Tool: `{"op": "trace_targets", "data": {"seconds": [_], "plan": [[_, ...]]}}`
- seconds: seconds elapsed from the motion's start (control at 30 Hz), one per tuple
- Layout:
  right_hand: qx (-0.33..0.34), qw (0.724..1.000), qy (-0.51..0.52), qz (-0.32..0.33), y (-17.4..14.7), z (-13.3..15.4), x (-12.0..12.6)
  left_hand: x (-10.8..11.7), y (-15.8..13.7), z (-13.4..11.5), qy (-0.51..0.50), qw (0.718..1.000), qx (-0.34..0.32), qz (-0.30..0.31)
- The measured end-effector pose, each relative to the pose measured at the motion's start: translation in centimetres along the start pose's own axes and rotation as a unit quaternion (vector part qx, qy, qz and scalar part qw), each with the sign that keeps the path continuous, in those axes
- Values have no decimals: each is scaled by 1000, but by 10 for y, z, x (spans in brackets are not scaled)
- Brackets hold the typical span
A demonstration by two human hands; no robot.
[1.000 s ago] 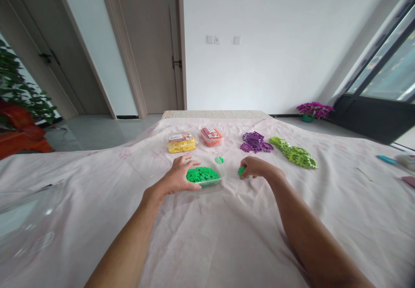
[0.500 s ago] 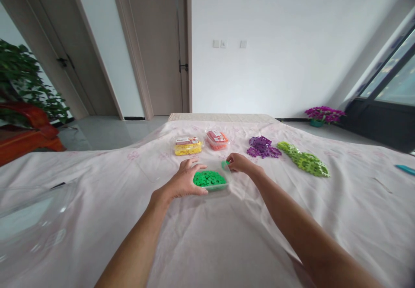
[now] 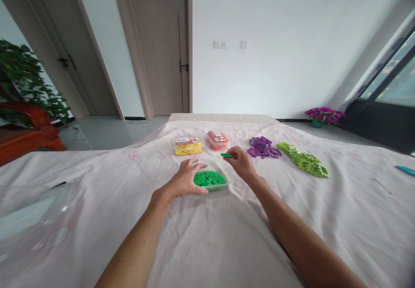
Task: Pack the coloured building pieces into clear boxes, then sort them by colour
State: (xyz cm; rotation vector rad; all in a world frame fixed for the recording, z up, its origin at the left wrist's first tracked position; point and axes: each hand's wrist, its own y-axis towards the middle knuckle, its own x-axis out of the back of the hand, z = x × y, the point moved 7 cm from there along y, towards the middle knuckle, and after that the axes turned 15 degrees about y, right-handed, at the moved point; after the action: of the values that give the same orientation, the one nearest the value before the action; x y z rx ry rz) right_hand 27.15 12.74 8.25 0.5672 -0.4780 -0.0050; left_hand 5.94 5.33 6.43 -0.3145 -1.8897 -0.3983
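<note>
A clear plastic box [image 3: 216, 188] filled with green snowflake building pieces [image 3: 209, 178] sits on the cloth in front of me. My left hand [image 3: 185, 179] holds the box at its left end, thumb on the near side and fingers on the far side. Above and behind the box's right end is my right hand [image 3: 240, 162]. Its thumb and fingers pinch a green snowflake piece [image 3: 226, 155], seen nearly edge-on. Whether more than one piece is in the pinch, I cannot tell.
Beyond stand clear boxes of yellow pieces [image 3: 188, 149] and orange pieces [image 3: 217, 141]. To the right lie purple pieces [image 3: 263, 147] and light green pieces [image 3: 304, 160]. A large transparent plastic container [image 3: 29, 219] is at the left, a blue object [image 3: 405, 170] far right.
My right hand has risen slightly with the green piece, away from the box's right end. The piece has turned nearly flat. My left hand stays on the box.
</note>
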Motion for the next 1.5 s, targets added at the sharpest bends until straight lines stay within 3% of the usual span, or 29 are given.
{"op": "trace_targets", "data": {"seconds": [0.2, 0.3, 0.37, 0.43, 0.47, 0.53, 0.6, 0.67, 0.83, 1.03, 1.3, 1.4, 1.5], "plan": [[101, 981, -2, 167, -9, 33, -17, 3, 0, 1, -55, 998, 6, -11], [90, 983, -32, 159, -7, 28, -12, 14, -1, 10, -148, 988, 1, -44], [82, 986, -35, 140, -6, 25, -7, 24, -3, 29, -196, 976, 26, -88], [79, 990, -30, 112, -5, 21, -3, 30, -9, 61, -153, 974, 111, -124], [78, 992, -26, 96, -6, 19, -2, 30, -14, 80, -83, 972, 179, -125], [73, 995, -16, 64, -8, 11, -2, 25, -30, 117, 85, 939, 326, -73], [66, 997, -2, 47, -11, 0, -6, 19, -41, 138, 134, 915, 377, -45], [59, 997, 14, 43, -14, -11, -11, 14, -46, 146, 146, 912, 382, -35], [34, 998, 54, 31, -19, -34, -16, 14, -45, 132, 213, 907, 363, -28], [13, 999, 32, 26, -25, -46, -15, 14, -40, 103, 294, 889, 344, -63], [31, 999, 28, 11, -28, -53, -12, 9, -37, 90, 290, 888, 350, -68], [29, 999, 37, -4, -28, -55, -9, 20, -39, 91, 275, 889, 357, -76], [25, 998, 46, -24, -27, -59, -6, 49, -45, 93, 252, 892, 361, -102]]}}
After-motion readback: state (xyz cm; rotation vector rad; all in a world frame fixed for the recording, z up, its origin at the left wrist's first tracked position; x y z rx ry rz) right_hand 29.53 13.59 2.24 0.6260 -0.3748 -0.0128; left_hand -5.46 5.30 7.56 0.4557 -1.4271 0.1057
